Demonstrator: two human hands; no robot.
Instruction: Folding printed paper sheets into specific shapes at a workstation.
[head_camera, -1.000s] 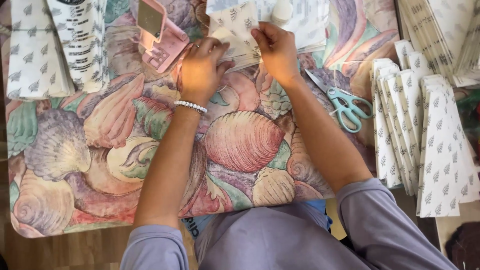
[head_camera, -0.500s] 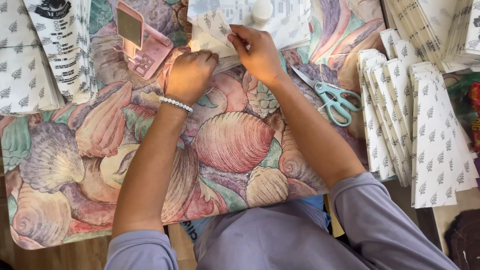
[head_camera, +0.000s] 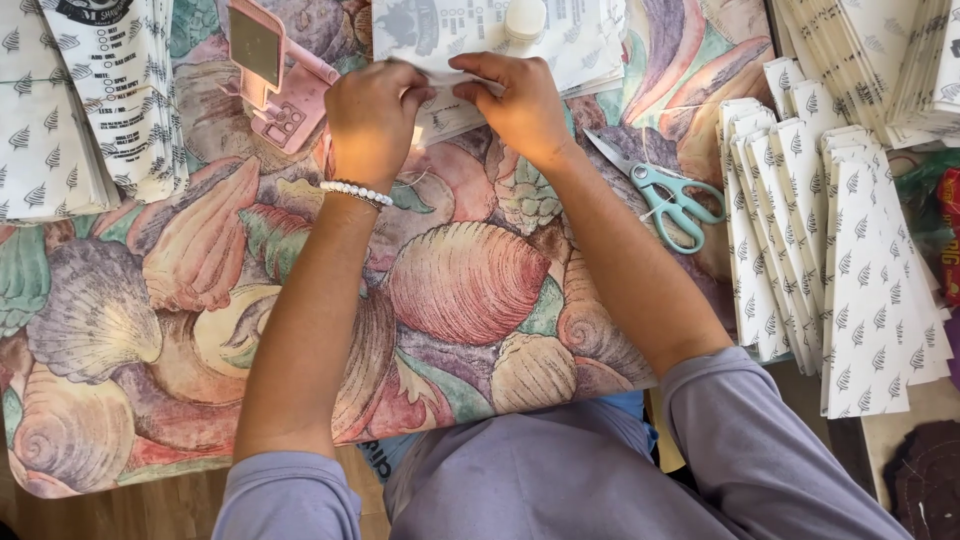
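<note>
Both hands meet at about twelve o'clock on the counter (head_camera: 470, 290), which is draped in a cloth printed with large pink, green and mauve seashells; the left hand (head_camera: 372, 118), a white beaded bracelet (head_camera: 356, 192) at its wrist, is clenched on the near edge of a white printed paper sheet (head_camera: 452, 95), and the right hand (head_camera: 520, 100) pinches the same edge just beside it, thumb and fingers closed on the paper; the sheet lies partly under the hands and runs on toward the far edge, where more white printed paper (head_camera: 580, 40) lies with a small round cream lid (head_camera: 524, 18) on top; at eleven o'clock, just beside the left hand, sits a pink hinged device with a small square panel (head_camera: 272, 70); at two o'clock, near the right forearm, a pair of teal-handled scissors (head_camera: 668, 195) lies flat on the cloth; at three o'clock stand rows of folded white paper bags with small grey leaf marks (head_camera: 830, 270); at ten o'clock another stack of leaf-marked paper bags (head_camera: 70, 110) fans out.
</note>
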